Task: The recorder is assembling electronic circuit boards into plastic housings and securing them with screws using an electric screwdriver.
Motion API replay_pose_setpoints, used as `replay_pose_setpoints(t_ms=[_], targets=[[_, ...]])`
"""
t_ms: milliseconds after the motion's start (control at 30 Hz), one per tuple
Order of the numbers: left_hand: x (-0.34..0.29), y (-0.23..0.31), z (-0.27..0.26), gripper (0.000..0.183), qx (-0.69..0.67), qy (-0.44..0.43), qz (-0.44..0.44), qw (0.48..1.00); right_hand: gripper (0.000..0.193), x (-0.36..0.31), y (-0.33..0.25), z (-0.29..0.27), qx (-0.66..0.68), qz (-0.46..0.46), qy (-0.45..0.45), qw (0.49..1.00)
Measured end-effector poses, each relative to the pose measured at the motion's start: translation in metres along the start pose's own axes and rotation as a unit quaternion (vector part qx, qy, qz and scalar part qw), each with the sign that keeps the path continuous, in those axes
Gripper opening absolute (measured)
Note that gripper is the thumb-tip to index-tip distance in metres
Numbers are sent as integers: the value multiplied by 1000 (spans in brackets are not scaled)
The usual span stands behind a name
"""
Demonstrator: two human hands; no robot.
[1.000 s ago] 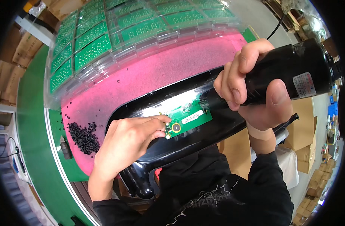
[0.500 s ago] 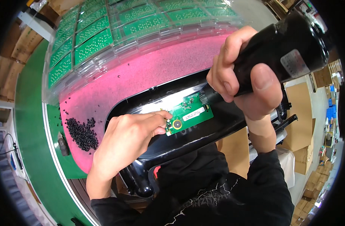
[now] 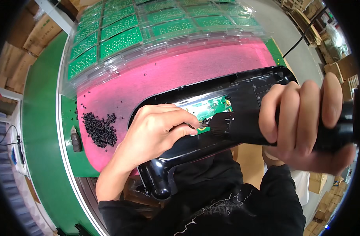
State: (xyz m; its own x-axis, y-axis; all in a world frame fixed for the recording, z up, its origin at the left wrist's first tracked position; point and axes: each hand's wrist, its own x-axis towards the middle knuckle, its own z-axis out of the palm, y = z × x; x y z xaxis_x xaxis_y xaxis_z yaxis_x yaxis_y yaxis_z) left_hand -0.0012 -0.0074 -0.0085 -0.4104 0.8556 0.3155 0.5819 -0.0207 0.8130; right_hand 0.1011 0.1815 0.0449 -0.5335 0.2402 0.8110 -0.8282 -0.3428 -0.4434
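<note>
My right hand (image 3: 302, 122) is wrapped around a black electric screwdriver (image 3: 243, 128), which lies nearly level with its narrow end toward the left. At that end the fingertips of my left hand (image 3: 160, 126) are pinched together by the bit; whatever small dark piece they hold is mostly hidden. Beneath the fingers and tool sits a green circuit board (image 3: 211, 106), partly covered by them. It rests inside a glossy black plastic housing (image 3: 243, 80) with a rounded stub (image 3: 156, 181) at its near left.
A pile of small black screws (image 3: 99, 131) lies on the pink mat (image 3: 164, 82), left of the housing. Clear trays of green circuit boards (image 3: 121, 41) stand along the back. A dark short tool (image 3: 75, 141) lies on the green table (image 3: 42, 118). Cardboard boxes stand around.
The screwdriver has swung down from a raised tilt to nearly level, its tip moving left across the board to my left fingertips. My left hand stays pinched over the board's left end.
</note>
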Motion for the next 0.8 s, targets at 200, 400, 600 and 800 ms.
replay_pose_setpoints(t_ms=[200, 400, 600, 800], targets=[[-3, 2, -4, 18, -18, 11, -27, 999, 47, 4, -10, 0, -42, 116, -70, 990], [-4, 0, -2, 18, -8, 17, -40, 999, 48, 8, 3, 6, -12, 103, -113, 988], [-2, 2, -5, 15, -52, -6, -105, 993, 49, 14, 7, 4, 9, 128, -157, 979], [-3, -1, -6, 12, -50, 42, -94, 993, 48, 9, 1, 1, -61, 140, -151, 977]])
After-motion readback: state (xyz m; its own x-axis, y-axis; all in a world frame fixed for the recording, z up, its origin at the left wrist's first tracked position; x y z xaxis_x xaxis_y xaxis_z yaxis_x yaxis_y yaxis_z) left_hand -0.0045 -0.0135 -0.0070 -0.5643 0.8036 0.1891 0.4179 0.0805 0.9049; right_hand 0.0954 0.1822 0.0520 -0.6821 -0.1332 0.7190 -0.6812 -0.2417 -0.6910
